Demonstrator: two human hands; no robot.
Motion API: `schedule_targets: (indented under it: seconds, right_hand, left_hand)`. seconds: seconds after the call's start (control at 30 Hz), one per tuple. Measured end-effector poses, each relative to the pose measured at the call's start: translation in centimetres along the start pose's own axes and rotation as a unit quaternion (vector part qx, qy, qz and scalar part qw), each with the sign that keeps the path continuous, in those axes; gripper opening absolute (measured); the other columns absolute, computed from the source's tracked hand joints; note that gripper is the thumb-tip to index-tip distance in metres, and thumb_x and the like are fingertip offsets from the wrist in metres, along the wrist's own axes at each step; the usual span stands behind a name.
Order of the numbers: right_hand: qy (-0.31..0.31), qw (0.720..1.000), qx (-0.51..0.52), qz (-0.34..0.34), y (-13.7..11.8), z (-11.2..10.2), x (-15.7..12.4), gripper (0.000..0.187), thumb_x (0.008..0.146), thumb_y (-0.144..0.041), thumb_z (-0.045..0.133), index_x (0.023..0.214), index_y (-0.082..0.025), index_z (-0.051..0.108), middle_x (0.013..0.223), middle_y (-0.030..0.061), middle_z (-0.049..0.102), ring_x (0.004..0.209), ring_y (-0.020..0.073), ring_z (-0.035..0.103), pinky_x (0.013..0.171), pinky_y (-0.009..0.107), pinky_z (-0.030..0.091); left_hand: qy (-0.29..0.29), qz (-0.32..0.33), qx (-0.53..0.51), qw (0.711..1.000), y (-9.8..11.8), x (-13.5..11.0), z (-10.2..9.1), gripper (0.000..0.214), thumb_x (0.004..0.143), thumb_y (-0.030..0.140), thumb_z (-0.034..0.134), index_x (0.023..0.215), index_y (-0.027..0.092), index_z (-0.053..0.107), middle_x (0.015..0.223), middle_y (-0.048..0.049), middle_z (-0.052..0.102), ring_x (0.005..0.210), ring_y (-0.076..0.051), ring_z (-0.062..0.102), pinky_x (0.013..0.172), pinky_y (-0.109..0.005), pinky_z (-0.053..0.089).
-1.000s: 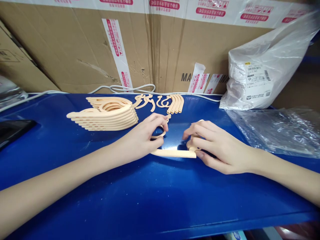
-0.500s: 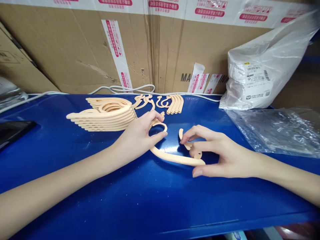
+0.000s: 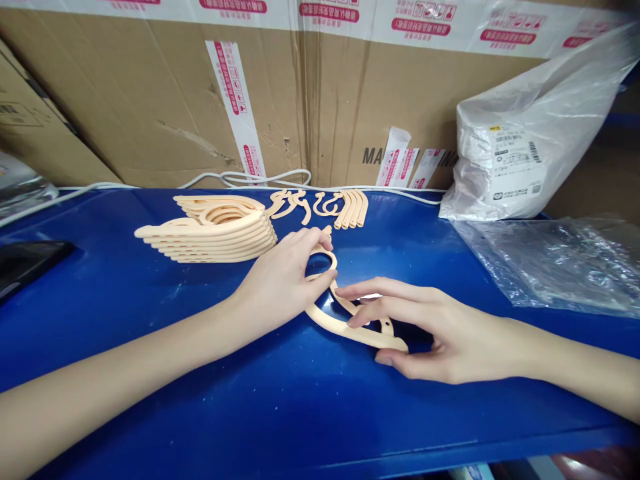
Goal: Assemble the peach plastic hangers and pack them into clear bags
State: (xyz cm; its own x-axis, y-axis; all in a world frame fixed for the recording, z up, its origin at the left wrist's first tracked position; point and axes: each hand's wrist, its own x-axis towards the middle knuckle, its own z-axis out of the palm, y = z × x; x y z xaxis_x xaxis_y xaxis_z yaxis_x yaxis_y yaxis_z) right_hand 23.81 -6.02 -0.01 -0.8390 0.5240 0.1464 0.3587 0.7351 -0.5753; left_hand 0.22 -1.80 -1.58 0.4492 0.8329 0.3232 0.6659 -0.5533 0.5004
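Observation:
A peach plastic hanger piece (image 3: 345, 325) lies on the blue table (image 3: 250, 400) between my hands. My left hand (image 3: 280, 280) pinches its hook end between thumb and fingers. My right hand (image 3: 425, 330) grips the curved arm of the same piece, fingers laid over it and thumb under its right end. Behind my left hand sits a stack of peach hangers (image 3: 215, 230). Loose hook parts (image 3: 293, 202) and a small row of curved arm parts (image 3: 351, 207) lie further back.
Large cardboard boxes (image 3: 300, 93) stand along the back with a white cable (image 3: 250, 179) at their foot. A filled white plastic bag (image 3: 520, 147) and crumpled clear film (image 3: 555, 263) occupy the right. A dark flat object (image 3: 25, 260) lies at the far left.
My right hand has slid nearer and leftward along the hanger piece, fingers now laid across it. The piece has turned and dropped lower on the table. My left hand keeps its hold on the hook.

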Motion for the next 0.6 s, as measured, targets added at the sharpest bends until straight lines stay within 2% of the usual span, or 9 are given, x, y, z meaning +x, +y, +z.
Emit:
schedule_targets:
  seconds: [0.17,0.27,0.37,0.5,0.6]
  right_hand:
    - [-0.029,0.998,0.054,-0.02,-0.3,-0.1,0.1,0.04,0.087,-0.006,0.056,0.124,-0.02,0.057,0.143,0.0106,0.049,0.133,0.0174,0.048,0.108,0.033,0.043]
    - [-0.018,0.999,0.045,-0.025,-0.3,-0.1,0.2,0.039,0.087,-0.004,0.053,0.122,-0.018,0.058,0.134,0.01,0.056,0.125,0.0166,0.054,0.103,0.031,0.047]
    - [0.023,0.998,-0.03,-0.047,0.4,-0.1,0.2,0.034,0.088,-0.005,0.052,0.119,-0.016,0.06,0.122,0.0097,0.063,0.112,0.0161,0.06,0.095,0.03,0.051]
    - [0.072,0.98,-0.171,-0.072,1.9,-0.4,0.2,0.026,0.094,-0.01,0.049,0.116,-0.017,0.062,0.115,0.0077,0.068,0.111,0.0206,0.057,0.096,0.038,0.049]
    - [0.085,0.978,-0.178,-0.063,2.7,-0.6,0.1,0.025,0.097,-0.01,0.045,0.115,-0.017,0.061,0.116,0.0076,0.068,0.111,0.0192,0.058,0.096,0.038,0.049]
  left_hand:
    - [-0.012,0.02,0.025,0.999,0.0,-0.1,0.1,0.016,0.087,0.03,0.056,0.102,0.023,0.055,0.118,-0.0053,0.065,0.109,-0.025,0.058,0.093,-0.042,0.046]
    - [-0.019,0.024,0.03,0.999,0.0,-0.1,0.0,0.017,0.086,0.029,0.057,0.102,0.023,0.055,0.115,-0.005,0.065,0.107,-0.024,0.059,0.092,-0.042,0.046]
    - [-0.027,0.016,0.001,1.0,0.3,-0.1,-0.2,0.019,0.084,0.027,0.058,0.103,0.023,0.055,0.112,-0.004,0.066,0.106,-0.024,0.06,0.091,-0.041,0.047]
    - [-0.047,-0.007,-0.039,0.998,1.1,-0.2,-0.4,0.021,0.082,0.028,0.06,0.102,0.024,0.055,0.115,-0.0039,0.066,0.108,-0.025,0.06,0.094,-0.044,0.046]
    - [-0.067,-0.017,-0.05,0.996,1.7,-0.4,-0.4,0.02,0.082,0.026,0.057,0.102,0.024,0.056,0.117,-0.0038,0.066,0.109,-0.025,0.06,0.094,-0.045,0.046]
